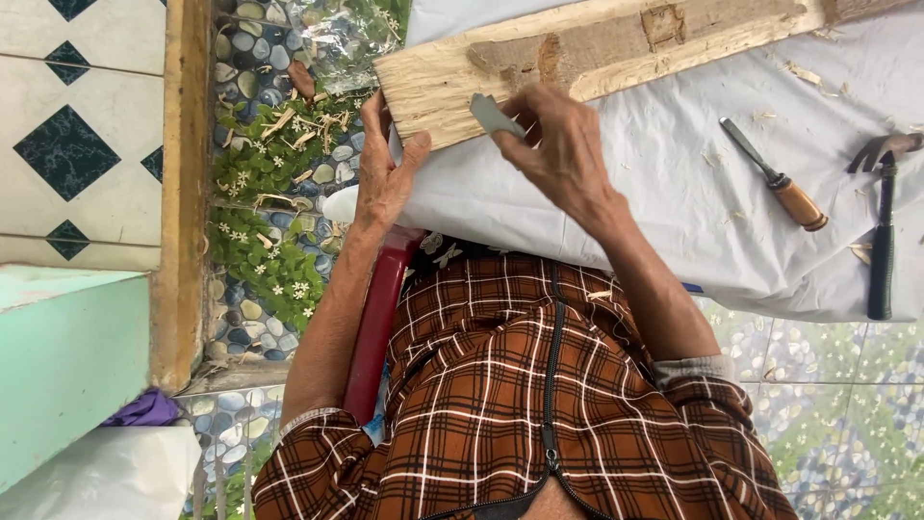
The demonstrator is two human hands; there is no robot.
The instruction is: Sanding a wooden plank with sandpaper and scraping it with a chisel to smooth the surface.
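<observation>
A tiled wall point(77, 144) and a wooden post point(183, 193) border a pebble-patterned floor point(260, 270) strewn with wood shavings, beside which a person in a brown plaid shirt point(500, 385) works a rough wooden plank point(577, 48) lying across a table draped in white cloth point(674, 193). The plank looks stiff and fairly heavy, with splintery pale edges and patches of bark, and is probably best gripped at its near end, where the wood is cut square. The left hand point(385, 173) lies open, palm and fingers pressed against that near end and steadying it. The right hand point(558, 144) is curled closed around a small grey blade point(493, 116), pinched between thumb and fingers with its edge resting on the plank's surface. Further right on the cloth lie a chisel with a wooden handle point(780, 183) and a black-handled hammer point(881, 241), both well apart from the hands, among scattered chips
</observation>
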